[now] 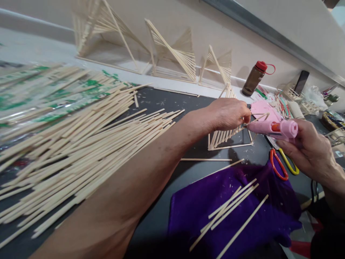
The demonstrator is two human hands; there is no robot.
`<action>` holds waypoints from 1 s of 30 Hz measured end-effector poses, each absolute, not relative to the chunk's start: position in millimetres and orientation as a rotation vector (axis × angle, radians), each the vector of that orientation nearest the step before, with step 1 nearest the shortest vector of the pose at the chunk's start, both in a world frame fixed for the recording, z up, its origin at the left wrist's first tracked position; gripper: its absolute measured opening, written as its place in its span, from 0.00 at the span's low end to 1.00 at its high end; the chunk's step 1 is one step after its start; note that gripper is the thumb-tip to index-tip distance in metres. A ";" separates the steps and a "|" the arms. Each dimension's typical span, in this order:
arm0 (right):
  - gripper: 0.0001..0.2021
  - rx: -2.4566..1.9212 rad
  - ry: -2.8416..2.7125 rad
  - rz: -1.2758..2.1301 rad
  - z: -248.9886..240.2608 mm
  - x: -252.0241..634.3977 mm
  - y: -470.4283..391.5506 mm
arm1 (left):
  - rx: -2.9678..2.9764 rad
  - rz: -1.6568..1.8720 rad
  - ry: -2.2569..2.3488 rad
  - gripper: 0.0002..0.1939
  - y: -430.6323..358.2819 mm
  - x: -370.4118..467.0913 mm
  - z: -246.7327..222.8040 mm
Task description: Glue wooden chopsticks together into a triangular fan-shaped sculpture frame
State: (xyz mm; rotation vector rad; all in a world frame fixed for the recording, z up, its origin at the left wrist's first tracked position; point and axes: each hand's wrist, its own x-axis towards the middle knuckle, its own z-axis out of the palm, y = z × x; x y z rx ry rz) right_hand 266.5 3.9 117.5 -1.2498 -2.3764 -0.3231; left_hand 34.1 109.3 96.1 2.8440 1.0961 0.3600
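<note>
A small frame of wooden sticks (225, 136) stands on the dark table right of centre, with a row of slanted sticks across it. Over its top, my left hand (230, 113) is closed, fingers pressed together at the frame's upper part; what exactly it pinches is hidden. My right hand (314, 149) is wrapped round a pink glue gun (272, 128), whose nozzle points left and reaches the frame beside my left fingertips. Scissors with red and yellow handles (279, 169) lie just below the gun.
Many loose sticks (88, 154) and plastic packaging (40, 90) cover the left side. Several sticks rest on a purple cloth (188, 208) in front. Finished-looking stick frames (172, 54) line the wall. A red-capped bottle (253, 79) and a phone (301, 82) stand at the back right.
</note>
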 end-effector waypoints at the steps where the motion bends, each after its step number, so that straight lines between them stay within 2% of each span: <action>1: 0.14 -1.247 -2.374 -0.320 117.3 266.1 3.9 | 2.846 0.359 1.098 0.15 109.5 34.0 96.0; 15: 0.14 -1.243 -2.361 -0.296 116.2 268.0 0.6 | 2.815 0.319 1.130 0.16 105.7 33.3 99.5; 30: 0.14 -1.222 -2.376 -0.414 114.9 270.1 -3.5 | 2.809 0.289 1.135 0.17 104.6 33.2 100.0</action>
